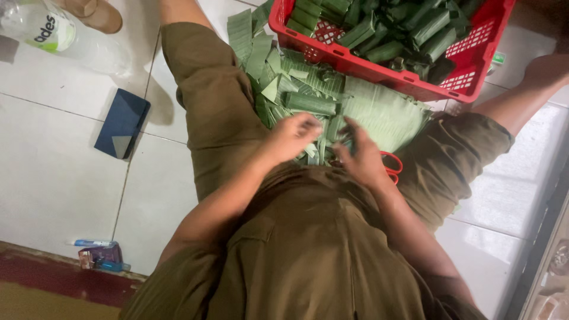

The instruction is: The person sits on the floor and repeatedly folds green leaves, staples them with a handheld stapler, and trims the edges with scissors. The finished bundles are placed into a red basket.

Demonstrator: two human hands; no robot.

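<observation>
My left hand point(293, 137) and my right hand point(360, 159) meet over a heap of cut green leaf strips point(308, 95) lying on the floor between my legs. Both hands are curled with fingers among the strips; whether they pinch a piece is blurred. A rolled green leaf parcel point(310, 104) lies on the heap just beyond my left hand. Red-handled scissors point(392, 168) lie by my right hand. A red plastic crate point(474, 74) beyond the heap holds several wrapped green leaf parcels point(391, 29).
A dark blue wallet-like case point(122, 123) lies on the white tiles at left. A clear plastic bottle point(53, 32) lies at top left beside a brown sandal point(95, 13). Small items and a pen point(95, 252) sit by a red step.
</observation>
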